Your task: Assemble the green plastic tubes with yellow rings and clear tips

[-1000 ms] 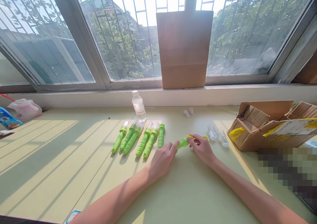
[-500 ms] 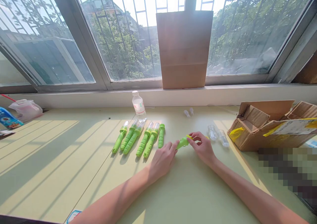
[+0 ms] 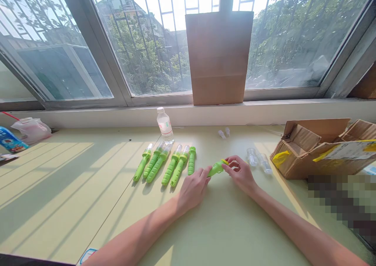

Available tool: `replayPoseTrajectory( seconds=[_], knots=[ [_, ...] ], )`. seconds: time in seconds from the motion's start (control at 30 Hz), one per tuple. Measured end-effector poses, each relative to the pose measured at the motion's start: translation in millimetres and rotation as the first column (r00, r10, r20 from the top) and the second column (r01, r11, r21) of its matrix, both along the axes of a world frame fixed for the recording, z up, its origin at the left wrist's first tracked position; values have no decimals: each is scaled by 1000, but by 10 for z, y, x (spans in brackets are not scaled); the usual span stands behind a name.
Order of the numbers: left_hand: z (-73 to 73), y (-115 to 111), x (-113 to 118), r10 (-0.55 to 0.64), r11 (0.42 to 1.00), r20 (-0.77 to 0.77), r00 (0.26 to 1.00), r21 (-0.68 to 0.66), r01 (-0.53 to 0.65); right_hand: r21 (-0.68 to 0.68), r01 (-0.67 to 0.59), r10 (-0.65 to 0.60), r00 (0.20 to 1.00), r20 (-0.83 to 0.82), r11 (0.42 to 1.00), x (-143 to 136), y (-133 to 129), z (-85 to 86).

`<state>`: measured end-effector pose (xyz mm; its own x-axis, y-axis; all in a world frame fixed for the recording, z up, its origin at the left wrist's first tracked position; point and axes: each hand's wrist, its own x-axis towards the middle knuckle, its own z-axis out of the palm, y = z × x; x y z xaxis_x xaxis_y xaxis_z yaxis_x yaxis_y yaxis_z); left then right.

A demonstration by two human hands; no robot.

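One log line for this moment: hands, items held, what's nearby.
left hand: holding green tube | right hand: pinching yellow part at tube's end | nearby: green sticks, clear cups, cardboard box

The bright green, elongated piece of smooth plastic (image 3: 216, 168) is between the two hands. Its lower left end is held in the left hand (image 3: 194, 187) and partly hidden by the fingers. It points slantwise, its right end farther toward the window side. At this right end there is a small yellow, flat-looking piece (image 3: 225, 161), pinched by the right hand (image 3: 241, 174). Whether the green piece touches the tabletop (image 3: 229, 227), I cannot tell.
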<state>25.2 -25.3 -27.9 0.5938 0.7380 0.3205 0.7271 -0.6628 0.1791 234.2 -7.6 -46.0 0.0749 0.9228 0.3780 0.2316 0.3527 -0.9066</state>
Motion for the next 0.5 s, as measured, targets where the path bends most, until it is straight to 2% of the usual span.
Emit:
replayPoseTrajectory(
  seconds=[0.2, 0.5],
  knots=[
    [19, -11, 0, -4, 999, 82, 997, -50, 8, 142, 68, -81, 993, 88, 988, -9, -60, 55],
    [49, -11, -2, -20, 994, 140, 990, -101, 34, 57, 48, -51, 997, 56, 997, -10, -53, 31]
  ],
)
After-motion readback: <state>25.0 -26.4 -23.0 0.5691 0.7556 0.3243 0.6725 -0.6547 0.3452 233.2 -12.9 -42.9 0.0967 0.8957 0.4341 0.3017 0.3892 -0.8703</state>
